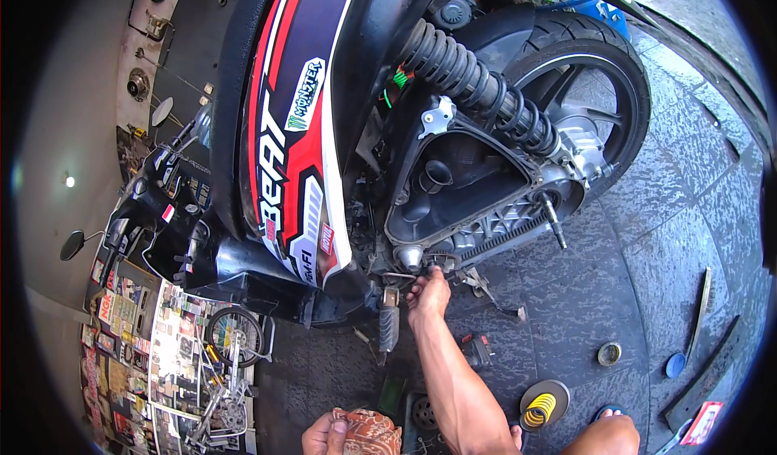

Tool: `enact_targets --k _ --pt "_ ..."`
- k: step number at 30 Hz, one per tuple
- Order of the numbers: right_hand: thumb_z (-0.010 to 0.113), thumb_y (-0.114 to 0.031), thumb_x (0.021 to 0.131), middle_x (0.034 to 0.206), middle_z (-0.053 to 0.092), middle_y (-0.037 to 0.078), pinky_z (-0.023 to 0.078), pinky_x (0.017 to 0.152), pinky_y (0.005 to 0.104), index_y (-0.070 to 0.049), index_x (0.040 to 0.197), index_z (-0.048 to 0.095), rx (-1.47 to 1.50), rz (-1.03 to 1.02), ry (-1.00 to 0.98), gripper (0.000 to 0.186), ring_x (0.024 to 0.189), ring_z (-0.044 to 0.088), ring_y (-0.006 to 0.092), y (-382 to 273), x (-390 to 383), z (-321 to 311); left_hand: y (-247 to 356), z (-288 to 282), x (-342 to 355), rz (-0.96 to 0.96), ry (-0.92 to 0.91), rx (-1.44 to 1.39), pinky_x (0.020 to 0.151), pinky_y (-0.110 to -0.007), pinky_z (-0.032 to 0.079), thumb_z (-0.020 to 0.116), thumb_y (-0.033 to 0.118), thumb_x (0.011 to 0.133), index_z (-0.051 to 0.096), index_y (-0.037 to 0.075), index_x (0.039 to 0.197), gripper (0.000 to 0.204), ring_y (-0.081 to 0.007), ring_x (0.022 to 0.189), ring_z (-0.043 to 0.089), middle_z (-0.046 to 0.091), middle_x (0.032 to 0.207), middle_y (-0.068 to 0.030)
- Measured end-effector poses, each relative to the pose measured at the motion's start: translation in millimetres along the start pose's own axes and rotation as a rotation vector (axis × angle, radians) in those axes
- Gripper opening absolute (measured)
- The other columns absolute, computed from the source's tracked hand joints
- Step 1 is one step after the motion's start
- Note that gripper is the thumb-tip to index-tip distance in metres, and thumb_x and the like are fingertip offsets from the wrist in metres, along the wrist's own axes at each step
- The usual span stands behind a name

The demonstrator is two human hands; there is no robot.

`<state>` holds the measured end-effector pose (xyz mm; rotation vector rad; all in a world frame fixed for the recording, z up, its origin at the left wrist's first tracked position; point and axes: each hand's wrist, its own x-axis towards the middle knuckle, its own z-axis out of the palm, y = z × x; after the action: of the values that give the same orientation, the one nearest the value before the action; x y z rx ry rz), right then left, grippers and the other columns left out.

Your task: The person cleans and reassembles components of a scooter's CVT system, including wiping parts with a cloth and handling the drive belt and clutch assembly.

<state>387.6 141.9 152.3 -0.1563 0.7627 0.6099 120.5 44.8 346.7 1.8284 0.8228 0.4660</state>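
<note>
My right hand (429, 295) reaches up to the lower front end of the scooter's opened drive case (477, 254). Its fingers are closed together at a small dark part beside a round metal boss (409, 257); what they pinch is hidden. A rubber-covered footpeg (388, 325) hangs just left of that hand. Low in the picture, my left hand (324, 436) is closed, its thumb pressed in, next to an orange patterned cloth (368, 432). What it holds, if anything, I cannot make out. The case's bare shaft (554, 222) sticks out near the rear wheel.
A black shock absorber (486, 83) and the rear wheel (639, 99) rise above the case. On the dark tiled floor lie a yellow spring on a disc (540, 410), a small round tin (609, 353), a blue-ended brush (676, 364) and a dark block-shaped part (477, 351).
</note>
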Motion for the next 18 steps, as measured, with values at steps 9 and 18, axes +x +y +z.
enact_targets --k 9,18 --pt "0.046 -0.027 0.098 0.074 0.054 0.001 0.040 0.047 0.0265 -0.007 0.104 0.060 -0.290 -0.269 -0.006 0.025 0.056 0.050 0.0110 20 9 -24 2 3 -1 0.019 -0.033 0.012 0.063 -0.020 0.049 0.054 0.021 0.103 0.065 -0.002 0.107 0.026 -0.0089 0.071 0.063 0.068 0.088 -0.0025" --pt "0.051 -0.016 0.094 0.083 0.058 0.003 0.044 0.051 0.0285 -0.003 0.118 0.056 -0.276 -0.149 -0.222 0.028 0.061 0.054 0.0119 17 -7 -16 4 3 -2 0.036 -0.022 0.034 0.065 -0.022 0.050 0.052 0.020 0.103 0.065 -0.003 0.106 0.027 -0.0094 0.070 0.063 0.068 0.086 -0.0030"
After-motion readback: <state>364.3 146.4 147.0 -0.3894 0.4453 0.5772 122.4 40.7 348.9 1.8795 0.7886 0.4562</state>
